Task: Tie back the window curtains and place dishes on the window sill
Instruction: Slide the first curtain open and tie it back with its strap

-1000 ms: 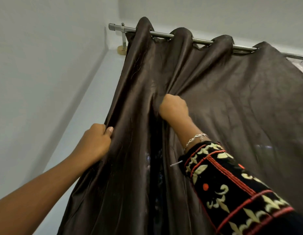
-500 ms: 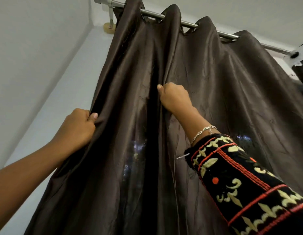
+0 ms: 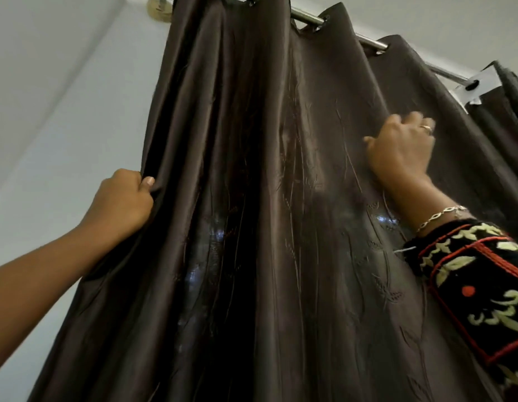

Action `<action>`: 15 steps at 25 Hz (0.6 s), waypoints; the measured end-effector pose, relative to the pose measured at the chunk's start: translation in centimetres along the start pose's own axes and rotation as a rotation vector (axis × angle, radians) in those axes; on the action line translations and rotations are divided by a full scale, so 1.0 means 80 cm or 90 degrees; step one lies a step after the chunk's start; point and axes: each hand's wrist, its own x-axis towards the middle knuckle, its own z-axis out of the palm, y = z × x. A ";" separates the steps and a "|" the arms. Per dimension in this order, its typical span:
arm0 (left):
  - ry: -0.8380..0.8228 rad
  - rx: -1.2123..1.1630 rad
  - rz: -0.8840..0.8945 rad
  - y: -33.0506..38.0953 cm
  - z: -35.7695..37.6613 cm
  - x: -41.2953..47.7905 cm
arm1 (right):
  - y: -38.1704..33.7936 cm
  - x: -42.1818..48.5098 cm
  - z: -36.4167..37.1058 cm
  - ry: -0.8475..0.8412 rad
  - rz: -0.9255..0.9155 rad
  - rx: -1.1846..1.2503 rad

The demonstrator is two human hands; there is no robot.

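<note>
Pale wall (image 3: pixel 63 111) flanks curtain (image 3: pixel 281 227); right hand's (image 3: pixel 400 152) fingers (image 3: pixel 420 118) blurred.

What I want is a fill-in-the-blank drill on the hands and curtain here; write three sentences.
1. The left hand grips the dark curtain at its ____ edge.
2. The curtain hangs from a ____ rod.
3. The bracelet sits on the ____ wrist.
Missing words: left; metal; right.
</note>
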 end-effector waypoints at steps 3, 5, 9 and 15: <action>-0.008 0.017 -0.003 0.004 0.001 -0.002 | 0.025 0.003 0.002 -0.110 0.086 -0.005; -0.006 0.048 0.010 0.005 -0.001 -0.002 | 0.031 -0.001 0.006 -0.196 0.113 0.019; 0.006 0.083 0.028 -0.002 -0.012 0.000 | 0.010 -0.012 0.024 -0.196 0.102 0.035; 0.015 0.096 0.038 -0.020 -0.030 0.008 | 0.013 -0.003 0.032 -0.093 0.123 -0.048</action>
